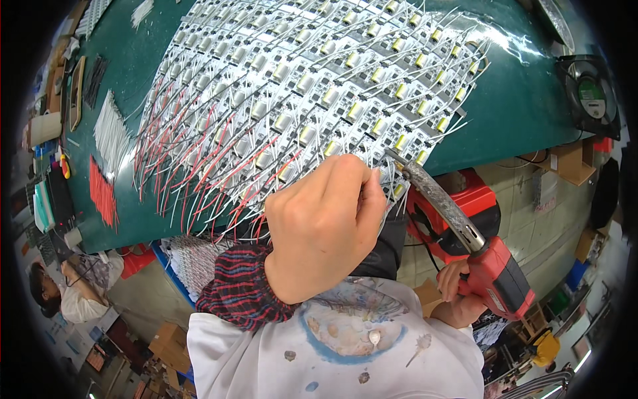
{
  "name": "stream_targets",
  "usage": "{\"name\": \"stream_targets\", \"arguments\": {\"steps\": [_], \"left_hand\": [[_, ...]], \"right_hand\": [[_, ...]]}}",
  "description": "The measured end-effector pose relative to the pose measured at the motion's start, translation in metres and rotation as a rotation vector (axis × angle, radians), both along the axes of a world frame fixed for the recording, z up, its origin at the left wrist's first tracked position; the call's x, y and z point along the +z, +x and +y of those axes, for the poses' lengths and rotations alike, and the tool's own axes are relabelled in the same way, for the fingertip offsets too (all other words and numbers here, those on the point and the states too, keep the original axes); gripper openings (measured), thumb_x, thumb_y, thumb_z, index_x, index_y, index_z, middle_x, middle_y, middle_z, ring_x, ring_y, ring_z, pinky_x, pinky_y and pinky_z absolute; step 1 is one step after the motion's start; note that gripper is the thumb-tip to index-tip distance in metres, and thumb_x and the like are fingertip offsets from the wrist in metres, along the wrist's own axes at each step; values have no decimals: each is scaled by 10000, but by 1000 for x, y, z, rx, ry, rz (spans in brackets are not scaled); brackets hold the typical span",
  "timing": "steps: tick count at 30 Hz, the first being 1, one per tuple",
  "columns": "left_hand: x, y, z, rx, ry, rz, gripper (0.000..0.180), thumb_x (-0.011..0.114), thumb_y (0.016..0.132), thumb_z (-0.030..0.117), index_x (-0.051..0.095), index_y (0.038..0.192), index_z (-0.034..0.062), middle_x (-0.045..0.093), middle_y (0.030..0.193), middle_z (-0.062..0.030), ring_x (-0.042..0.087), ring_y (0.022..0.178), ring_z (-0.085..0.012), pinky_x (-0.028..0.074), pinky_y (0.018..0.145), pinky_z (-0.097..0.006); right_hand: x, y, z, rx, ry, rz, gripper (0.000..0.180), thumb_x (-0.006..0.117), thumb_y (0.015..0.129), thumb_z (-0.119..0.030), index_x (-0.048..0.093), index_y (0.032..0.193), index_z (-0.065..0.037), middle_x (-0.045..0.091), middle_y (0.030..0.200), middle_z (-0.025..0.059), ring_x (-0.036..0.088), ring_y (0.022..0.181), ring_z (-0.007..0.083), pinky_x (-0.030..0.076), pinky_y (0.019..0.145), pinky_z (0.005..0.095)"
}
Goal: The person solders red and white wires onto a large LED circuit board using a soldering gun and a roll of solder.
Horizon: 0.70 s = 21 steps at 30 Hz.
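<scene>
A broad sheet of joined white circuit boards (282, 70) lies on the green table (518, 113), with silver and yellowish cylindrical parts and many white, black and red wires sticking out. Over its near edge, my left hand (325, 226) is closed in a pinch. Its fingertips are turned away, and what they hold is hidden; a thin pale strand shows beside them. My right hand (458, 292) grips a red and black soldering gun (502, 279). The gun's long metal barrel points up and left, its tip at the boards' near right edge, just right of my left fingers.
Bundles of white wires (111, 136), red wires (102, 189) and black wires (96, 80) lie on the left. A black fan (590, 96) stands at the right edge. Below the table are a red and black case (468, 199) and a blue-rimmed tray (169, 269). Another person (83, 292) sits far left.
</scene>
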<state>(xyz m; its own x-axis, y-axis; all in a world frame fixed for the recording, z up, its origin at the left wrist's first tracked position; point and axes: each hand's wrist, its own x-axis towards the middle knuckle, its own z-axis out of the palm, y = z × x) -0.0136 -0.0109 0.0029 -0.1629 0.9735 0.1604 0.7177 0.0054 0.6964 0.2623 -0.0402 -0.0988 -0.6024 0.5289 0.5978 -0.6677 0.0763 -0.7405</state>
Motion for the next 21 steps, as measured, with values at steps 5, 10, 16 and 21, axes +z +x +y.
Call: {"name": "stream_targets", "arguments": {"steps": [5,10,16,21], "left_hand": [[-3,-2,-5,27,11,32,118,672,742,1,565,698,25,572,583,-56,553,481,-144,416,453,-259],[-3,1,-4,12,11,26,123,673,743,5,562,696,27,568,575,-50,546,471,-138,410,445,-254],[-12,0,2,6,115,39,167,648,718,29,486,697,60,499,576,-55,491,421,-208,360,380,-314],[-6,3,8,-16,135,37,163,657,720,41,496,700,59,520,597,-67,509,447,-241,381,404,-332]], "right_hand": [[37,-14,-17,-146,-164,-202,816,506,760,-688,419,1149,25,456,472,-7,428,386,107,341,398,239],[70,-39,-37,-679,-436,-479,840,500,775,-677,404,1186,50,434,445,-15,410,365,107,330,392,236],[63,-36,-32,-684,-435,-482,836,508,781,-666,399,1186,57,441,452,-12,409,362,109,334,394,237],[72,-33,-17,-722,-309,-397,808,524,798,-633,402,1184,66,445,460,-13,414,367,109,349,405,241]]}}
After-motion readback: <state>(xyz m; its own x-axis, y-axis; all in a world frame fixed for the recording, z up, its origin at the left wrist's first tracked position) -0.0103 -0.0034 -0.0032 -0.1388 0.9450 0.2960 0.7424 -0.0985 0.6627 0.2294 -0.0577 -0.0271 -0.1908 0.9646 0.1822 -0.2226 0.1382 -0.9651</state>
